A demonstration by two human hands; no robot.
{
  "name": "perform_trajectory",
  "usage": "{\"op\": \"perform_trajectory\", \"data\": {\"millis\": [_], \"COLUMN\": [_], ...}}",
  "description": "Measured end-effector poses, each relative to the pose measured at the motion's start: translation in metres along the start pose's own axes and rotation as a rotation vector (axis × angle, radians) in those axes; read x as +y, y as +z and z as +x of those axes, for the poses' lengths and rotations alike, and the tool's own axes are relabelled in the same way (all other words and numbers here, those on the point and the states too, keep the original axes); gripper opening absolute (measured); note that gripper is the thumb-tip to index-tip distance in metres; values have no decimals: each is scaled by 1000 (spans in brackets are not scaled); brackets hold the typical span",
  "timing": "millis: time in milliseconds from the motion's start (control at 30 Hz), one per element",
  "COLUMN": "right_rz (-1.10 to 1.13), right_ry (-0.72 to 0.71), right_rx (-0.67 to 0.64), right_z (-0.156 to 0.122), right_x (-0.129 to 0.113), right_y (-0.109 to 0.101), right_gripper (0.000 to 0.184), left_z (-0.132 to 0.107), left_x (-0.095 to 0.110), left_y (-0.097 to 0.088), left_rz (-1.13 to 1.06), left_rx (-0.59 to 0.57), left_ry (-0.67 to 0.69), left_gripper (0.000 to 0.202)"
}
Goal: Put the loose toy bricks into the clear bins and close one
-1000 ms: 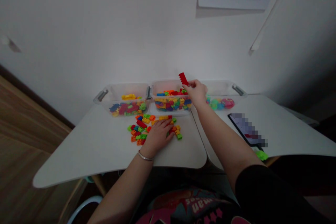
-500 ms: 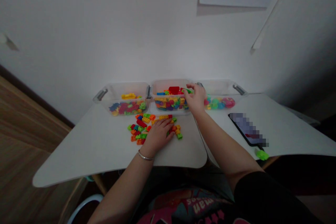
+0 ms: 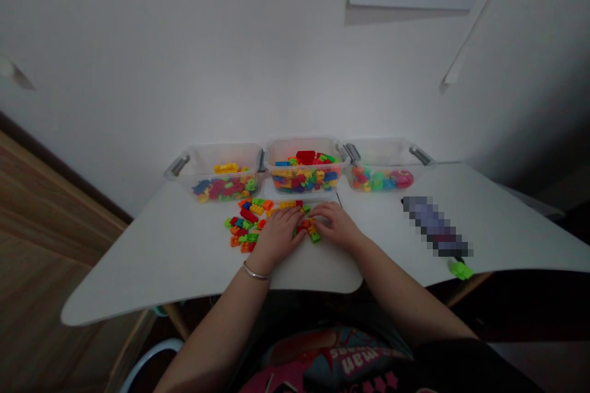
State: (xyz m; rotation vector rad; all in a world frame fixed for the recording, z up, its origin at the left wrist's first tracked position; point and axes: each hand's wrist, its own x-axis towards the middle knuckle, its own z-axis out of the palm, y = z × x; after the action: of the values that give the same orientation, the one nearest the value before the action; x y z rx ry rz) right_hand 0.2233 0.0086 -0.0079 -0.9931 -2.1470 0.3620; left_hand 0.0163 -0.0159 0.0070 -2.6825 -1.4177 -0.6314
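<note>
Left hand [image 3: 276, 236] and right hand [image 3: 336, 225] resting with fingers spread on loose toy bricks [image 3: 244, 230], grip unclear. Bricks lying on tabletop [image 3: 184, 264], just before clear plastic bin [image 3: 304, 163]; careless sweeping risking bricks skidding off tabletop edge.

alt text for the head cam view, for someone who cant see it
A person's left hand and right hand rest on a loose pile of multicoloured plastic building bricks on a white table. Behind the pile stand three clear plastic bins holding more bricks.
</note>
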Motion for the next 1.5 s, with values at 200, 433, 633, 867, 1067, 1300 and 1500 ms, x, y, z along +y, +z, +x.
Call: {"op": "perform_trajectory", "data": {"millis": [200, 433, 633, 867, 1067, 1300, 1500], "right_rz": [-47, -180, -188, -92, 59, 68, 51], "right_ry": [5, 143, 233, 332, 306, 230, 147], "right_rx": [-84, -53, -3, 108, 309, 626, 706], "right_z": [-4, -4, -4, -5, 2, 37, 81], "right_x": [3, 12, 10, 14, 11, 0, 6], "right_y": [1, 0, 0, 3, -4, -37, -61], "right_gripper": [32, 31, 29, 28, 22, 25, 31], "left_z": [0, 1, 0, 0, 1, 1, 1], "left_x": [0, 1, 1, 1, 1, 0, 0], "left_y": [-1, -2, -3, -3, -4, -4, -5], "left_rz": [-2, 5, 34, 35, 20, 10, 12], "left_rx": [-1, -31, -23, -17, -10, -28, -36], "left_ry": [3, -2, 20, 33, 36, 27, 22], "left_gripper": [42, 44, 34, 31, 29, 30, 30]}}
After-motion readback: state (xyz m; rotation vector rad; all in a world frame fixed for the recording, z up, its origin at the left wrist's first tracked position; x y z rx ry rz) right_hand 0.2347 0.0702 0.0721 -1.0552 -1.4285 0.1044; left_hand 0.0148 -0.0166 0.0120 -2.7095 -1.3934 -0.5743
